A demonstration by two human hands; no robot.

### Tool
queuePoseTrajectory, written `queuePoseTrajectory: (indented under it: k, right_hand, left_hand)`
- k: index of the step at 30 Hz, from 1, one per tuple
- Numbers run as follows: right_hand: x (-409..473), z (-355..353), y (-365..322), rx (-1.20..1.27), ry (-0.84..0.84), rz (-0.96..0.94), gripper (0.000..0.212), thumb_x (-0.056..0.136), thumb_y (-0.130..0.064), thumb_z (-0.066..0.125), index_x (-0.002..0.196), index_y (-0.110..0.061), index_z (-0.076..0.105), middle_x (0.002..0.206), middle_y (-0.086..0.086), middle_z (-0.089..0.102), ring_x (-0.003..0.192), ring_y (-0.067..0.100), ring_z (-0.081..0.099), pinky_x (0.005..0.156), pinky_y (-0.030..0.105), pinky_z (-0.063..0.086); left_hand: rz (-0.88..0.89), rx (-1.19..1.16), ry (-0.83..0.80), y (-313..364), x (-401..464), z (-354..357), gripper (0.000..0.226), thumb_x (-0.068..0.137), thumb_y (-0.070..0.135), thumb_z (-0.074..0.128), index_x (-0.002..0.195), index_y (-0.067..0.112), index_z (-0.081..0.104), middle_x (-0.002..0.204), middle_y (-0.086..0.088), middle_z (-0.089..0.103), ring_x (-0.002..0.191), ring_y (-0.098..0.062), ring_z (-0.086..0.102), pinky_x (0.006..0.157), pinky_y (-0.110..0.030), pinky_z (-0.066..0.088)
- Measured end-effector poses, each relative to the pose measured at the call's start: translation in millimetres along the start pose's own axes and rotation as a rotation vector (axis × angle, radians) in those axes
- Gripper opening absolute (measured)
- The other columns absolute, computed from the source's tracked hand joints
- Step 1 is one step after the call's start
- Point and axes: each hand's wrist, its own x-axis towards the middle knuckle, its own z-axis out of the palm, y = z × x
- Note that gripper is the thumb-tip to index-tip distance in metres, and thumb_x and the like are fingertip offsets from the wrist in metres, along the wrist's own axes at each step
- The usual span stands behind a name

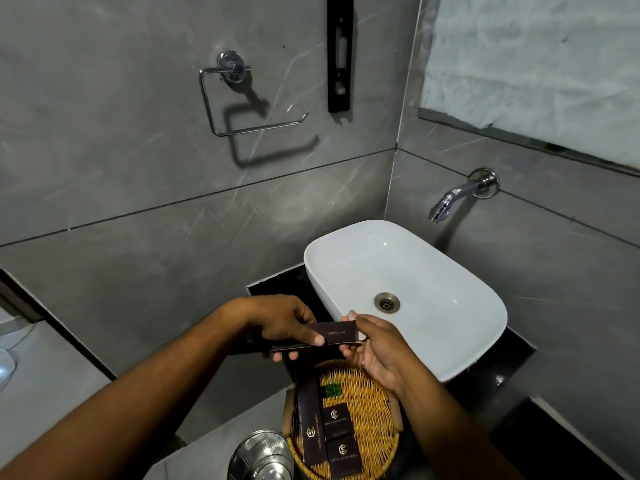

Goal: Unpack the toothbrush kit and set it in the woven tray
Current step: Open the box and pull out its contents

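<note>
A: Hands?

B: Both raised over the near edge of the counter, between the white basin (pixel 405 292) and the woven tray (pixel 367 403). Left hand (pixel 280 323) clasps the left part of a long dark box (pixel 329 336) marked "Dental Kit", thumb on top, fingers curled beneath. Right hand (pixel 375 348) pinches the box's right end, fingertips closed on it.

A: Box orientation?

B: Roughly level, lying crosswise, printed face up. Cannot tell whether the end flap is open.

A: Where is it relative to the tray?

B: Held in the air just above the tray's far rim, not touching it.

A: Tray contents?

B: One long dark box (pixel 310 420) along the left side, two small dark square boxes (pixel 337 420) beside it, and something small and green (pixel 332 389) near the far end. Tray sits on the dark counter, just beside the basin.

A: Surroundings?

B: Wall tap (pixel 457 197) above the basin, a chrome towel ring (pixel 242 98) on the grey tile, a steel bin lid (pixel 259 455) below the tray's left edge.
</note>
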Motion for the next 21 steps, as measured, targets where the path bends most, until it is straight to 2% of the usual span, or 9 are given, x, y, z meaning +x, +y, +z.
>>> queuePoseTrajectory:
  k: [4, 6, 8, 9, 12, 14, 16, 19, 21]
  right_hand:
    - [-2.4, 3.4, 19.9, 0.1, -0.023, 0.059, 0.017, 0.096, -0.013, 0.055, 0.101, 0.002, 0.061, 0.071, 0.02, 0.073, 0.06, 0.028, 0.07, 0.045, 0.027, 0.058]
    - [-3.8, 5.4, 29.2, 0.134, -0.049, 0.088, 0.016, 0.097, -0.011, 0.052, 0.1, 0.003, 0.06, 0.072, 0.02, 0.074, 0.062, 0.029, 0.071, 0.047, 0.028, 0.059]
    - [-4.3, 6.3, 35.5, 0.136, -0.065, 0.115, 0.019, 0.098, -0.01, 0.051, 0.104, 0.005, 0.059, 0.073, 0.021, 0.074, 0.065, 0.028, 0.072, 0.049, 0.028, 0.06]
    - [-3.8, 5.9, 37.6, 0.135, -0.068, 0.125, 0.02, 0.098, -0.01, 0.05, 0.108, 0.006, 0.058, 0.074, 0.022, 0.073, 0.066, 0.028, 0.072, 0.049, 0.028, 0.06]
    - [-2.6, 1.9, 39.5, 0.158, -0.062, 0.134, 0.026, 0.099, -0.01, 0.049, 0.117, 0.007, 0.055, 0.078, 0.024, 0.073, 0.066, 0.027, 0.072, 0.049, 0.028, 0.059]
    - [-1.9, -2.4, 38.3, 0.182, -0.045, 0.139, 0.026, 0.099, -0.014, 0.049, 0.117, 0.004, 0.055, 0.081, 0.025, 0.072, 0.066, 0.028, 0.072, 0.048, 0.028, 0.059]
    - [-2.5, -5.8, 36.1, 0.203, -0.034, 0.141, 0.026, 0.097, -0.018, 0.054, 0.112, 0.003, 0.057, 0.08, 0.025, 0.071, 0.064, 0.028, 0.072, 0.046, 0.028, 0.058]
    - [-4.3, -8.7, 33.7, 0.213, -0.035, 0.139, 0.018, 0.095, -0.017, 0.057, 0.102, -0.001, 0.06, 0.071, 0.021, 0.072, 0.061, 0.028, 0.07, 0.045, 0.027, 0.058]
    - [-5.1, -10.5, 33.5, 0.214, -0.035, 0.14, 0.017, 0.094, -0.015, 0.057, 0.106, -0.003, 0.06, 0.072, 0.021, 0.071, 0.061, 0.028, 0.069, 0.044, 0.027, 0.057]
  left_hand:
    - [-0.176, 0.36, -0.009, 34.4, -3.9, -9.1, 0.044, 0.081, 0.049, 0.067, 0.11, 0.015, 0.069, 0.068, -0.004, 0.068, 0.046, -0.016, 0.063, 0.045, -0.025, 0.051]
    - [-0.28, 0.468, -0.065, 52.9, -4.6, -10.9, 0.05, 0.084, 0.048, 0.064, 0.116, 0.009, 0.066, 0.084, -0.013, 0.073, 0.063, -0.023, 0.071, 0.051, -0.028, 0.053]
    - [-0.366, 0.541, -0.098, 66.9, -3.3, -11.7, 0.056, 0.086, 0.047, 0.062, 0.12, 0.003, 0.062, 0.106, -0.021, 0.073, 0.078, -0.029, 0.072, 0.056, -0.032, 0.052]
    - [-0.39, 0.568, -0.104, 71.5, -2.2, -11.8, 0.058, 0.087, 0.047, 0.061, 0.122, 0.0, 0.06, 0.111, -0.023, 0.072, 0.074, -0.029, 0.071, 0.058, -0.033, 0.052]
    - [-0.416, 0.599, -0.098, 79.0, 1.1, -12.0, 0.059, 0.088, 0.045, 0.061, 0.123, -0.002, 0.058, 0.113, -0.024, 0.071, 0.064, -0.026, 0.066, 0.06, -0.034, 0.052]
    - [-0.422, 0.594, -0.104, 79.3, 1.6, -11.5, 0.058, 0.088, 0.044, 0.06, 0.123, -0.001, 0.058, 0.115, -0.025, 0.07, 0.077, -0.033, 0.07, 0.061, -0.035, 0.052]
    - [-0.42, 0.571, -0.113, 76.0, 0.2, -11.2, 0.057, 0.088, 0.045, 0.06, 0.122, -0.001, 0.059, 0.114, -0.026, 0.07, 0.085, -0.037, 0.071, 0.061, -0.034, 0.052]
    - [-0.382, 0.503, -0.117, 66.0, -1.5, -11.5, 0.055, 0.087, 0.046, 0.062, 0.118, 0.001, 0.062, 0.092, -0.019, 0.072, 0.061, -0.027, 0.067, 0.056, -0.032, 0.052]
    - [-0.352, 0.455, -0.103, 58.1, -2.3, -12.4, 0.053, 0.086, 0.046, 0.062, 0.117, 0.003, 0.063, 0.079, -0.012, 0.069, 0.054, -0.023, 0.064, 0.053, -0.03, 0.052]
